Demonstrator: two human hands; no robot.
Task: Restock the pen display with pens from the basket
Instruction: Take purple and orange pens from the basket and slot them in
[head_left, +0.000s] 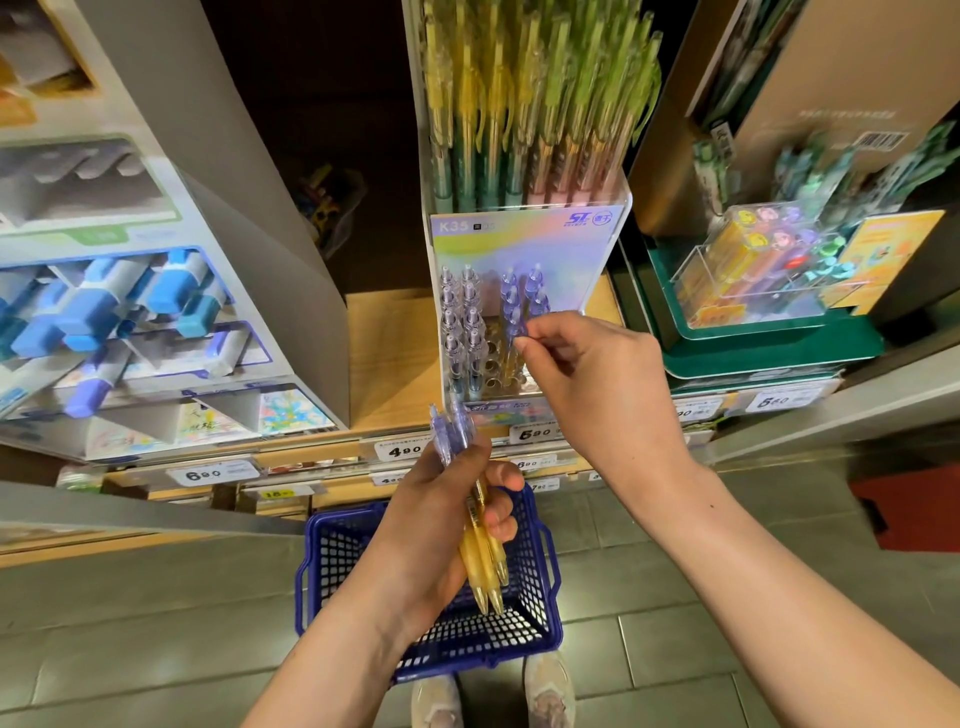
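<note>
Glossy translucent plastic pens (480, 540), a perforated blue plastic basket (535, 613), a clear acrylic display (618, 218).

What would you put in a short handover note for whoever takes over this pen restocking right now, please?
Left hand: grips a bundle of pens, purple tops up and yellow barrels down, above the basket.
Right hand: fingers pinch the top of one purple-topped pen, which stands in the right side of the display.
Basket: on the floor below the hands. No pens show in the part in view.
Done: the left columns are filled with clear-topped pens, and several purple-topped ones stand on the right.
Left: seat this pen, then fill the empty holes from the bundle.
</note>
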